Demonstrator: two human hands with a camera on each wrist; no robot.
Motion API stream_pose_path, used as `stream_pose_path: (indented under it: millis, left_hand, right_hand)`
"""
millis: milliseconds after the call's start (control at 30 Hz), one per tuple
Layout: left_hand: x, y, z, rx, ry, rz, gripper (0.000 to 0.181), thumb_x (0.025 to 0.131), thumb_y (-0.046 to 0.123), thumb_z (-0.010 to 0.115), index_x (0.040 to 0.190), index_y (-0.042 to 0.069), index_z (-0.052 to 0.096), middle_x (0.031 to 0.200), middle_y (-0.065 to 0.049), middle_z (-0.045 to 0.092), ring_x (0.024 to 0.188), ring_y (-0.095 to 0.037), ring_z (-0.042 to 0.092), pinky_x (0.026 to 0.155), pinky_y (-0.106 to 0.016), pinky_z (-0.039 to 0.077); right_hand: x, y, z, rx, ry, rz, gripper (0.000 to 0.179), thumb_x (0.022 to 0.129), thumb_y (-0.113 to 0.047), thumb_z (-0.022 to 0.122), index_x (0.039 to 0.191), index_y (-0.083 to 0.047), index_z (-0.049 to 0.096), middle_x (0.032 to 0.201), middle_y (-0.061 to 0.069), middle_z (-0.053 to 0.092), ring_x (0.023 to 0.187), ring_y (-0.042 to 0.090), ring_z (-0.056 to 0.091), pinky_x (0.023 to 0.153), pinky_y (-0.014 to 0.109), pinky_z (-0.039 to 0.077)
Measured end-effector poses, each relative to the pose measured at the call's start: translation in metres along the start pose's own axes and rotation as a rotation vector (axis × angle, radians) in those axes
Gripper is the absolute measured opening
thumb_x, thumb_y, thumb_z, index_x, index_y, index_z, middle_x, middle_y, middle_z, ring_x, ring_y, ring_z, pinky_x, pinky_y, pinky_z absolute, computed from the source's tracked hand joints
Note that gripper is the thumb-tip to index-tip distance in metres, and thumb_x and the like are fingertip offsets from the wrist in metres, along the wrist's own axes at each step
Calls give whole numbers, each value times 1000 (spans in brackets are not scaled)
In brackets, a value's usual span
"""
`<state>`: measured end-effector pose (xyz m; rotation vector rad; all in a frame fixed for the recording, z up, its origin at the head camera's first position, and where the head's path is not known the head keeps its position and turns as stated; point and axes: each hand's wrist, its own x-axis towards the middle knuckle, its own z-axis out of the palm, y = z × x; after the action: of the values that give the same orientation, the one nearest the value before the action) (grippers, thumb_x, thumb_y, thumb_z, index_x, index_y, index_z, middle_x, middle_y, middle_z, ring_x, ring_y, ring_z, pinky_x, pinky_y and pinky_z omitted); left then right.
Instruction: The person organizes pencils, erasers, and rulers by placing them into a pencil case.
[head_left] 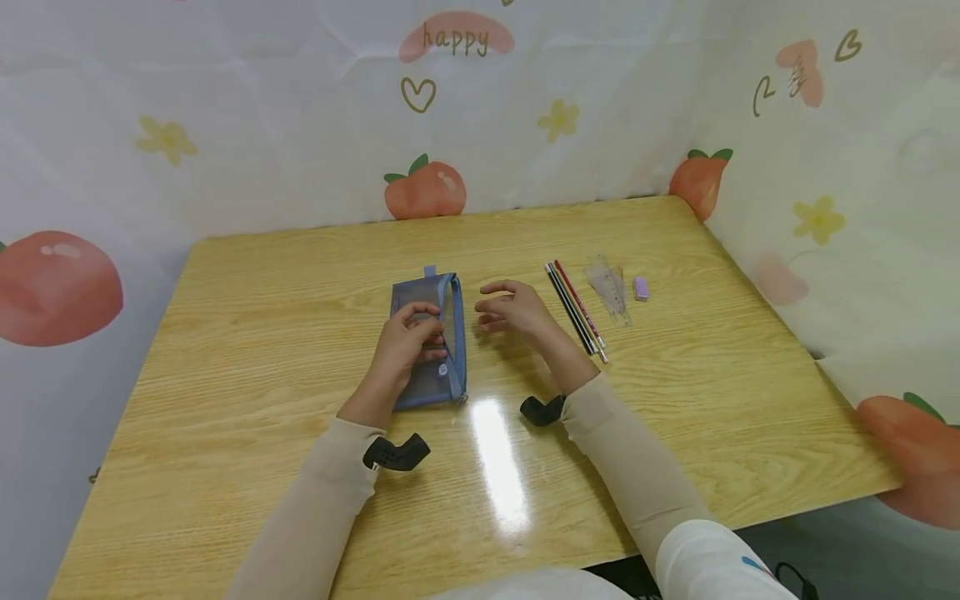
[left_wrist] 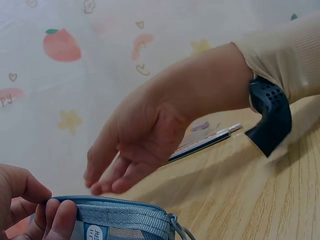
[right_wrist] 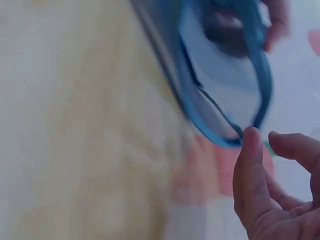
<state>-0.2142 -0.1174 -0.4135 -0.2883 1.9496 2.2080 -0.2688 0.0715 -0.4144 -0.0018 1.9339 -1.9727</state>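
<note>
A blue mesh zipper pencil pouch (head_left: 426, 389) lies on the table with its mouth gaping towards the right. My left hand (head_left: 406, 340) pinches the pouch's upper edge between thumb and fingers, also visible in the left wrist view, where the pouch's zipped rim (left_wrist: 125, 210) shows close up. Just right of the pouch, my right hand (head_left: 519, 312) hovers with relaxed, slightly bent fingers and holds nothing. From the right wrist view, the pouch's blue-edged opening (right_wrist: 264, 85) stands wide, close to the right fingertips. How full the pouch is cannot be told.
Right of my right hand lie several pencils (head_left: 573, 304), side by side. Beyond them are clear plastic rulers (head_left: 609, 290) and a small purple eraser (head_left: 641, 288). A printed white cloth (head_left: 300, 125) hangs along the back and right of the wooden table (head_left: 285, 300).
</note>
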Motion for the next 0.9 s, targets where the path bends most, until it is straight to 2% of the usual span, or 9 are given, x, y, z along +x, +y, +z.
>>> stream_pose_path:
  millis: [100,167,233,300,367,467,600,900]
  left_hand:
    - [0,0,0,-7,-1,2,28,83,2,55,110,1,52,78,-8,53,60,-13,54,55,-30,55]
    - [-1,0,0,-9,-1,2,28,83,2,55,110,1,52,79,-8,53,60,-13,54,55,-30,55]
    - [0,0,0,-11,2,0,27,82,2,55,109,2,52,79,-8,53,60,-13,54,55,-29,55]
    - [0,0,-1,-11,0,-2,27,82,3,55,110,2,52,80,-8,53,60,-13,54,55,-29,55]
    - [-1,0,-1,-16,-5,-4,27,82,3,55,109,3,52,80,-8,53,60,-13,54,55,-29,55]
    - [-1,0,-1,-20,-15,-3,26,82,3,55,108,5,52,80,-8,53,60,-13,54,54,-29,55]
    - [0,1,-2,-17,-21,-3,25,82,4,55,107,6,52,80,-7,53,60,-13,54,54,-29,55]
    - [0,2,-3,-5,-20,1,25,82,4,55,107,6,52,81,-8,53,61,-13,54,55,-29,55]
  right_hand:
    - [-4,-8,-17,-23,46,-49,44,84,-6,61,124,3,46,108,25,56,94,41,56,77,42,52]
    - [-6,-12,-30,-97,108,-94,41,84,-8,61,122,2,49,107,25,56,93,41,56,77,43,51]
    - [-8,-14,-42,-225,193,-135,37,84,-9,62,119,1,53,103,23,58,89,39,59,75,42,52]
    - [-11,-14,-52,-400,291,-151,31,85,-11,61,113,0,57,100,20,60,84,35,61,72,39,54]
    - [-13,-13,-62,-552,376,-134,25,85,-13,61,107,-1,61,97,16,61,81,30,62,67,34,55]
    - [-16,-9,-73,-758,451,-106,19,85,-14,60,98,-2,65,95,14,62,78,27,61,62,32,53]
    - [-18,-6,-81,-903,496,-83,16,83,-13,60,93,-2,67,94,15,63,78,27,59,62,36,51]
    - [-17,-3,-85,-1045,505,-54,14,81,-9,64,90,1,67,91,16,64,80,30,60,68,39,52]
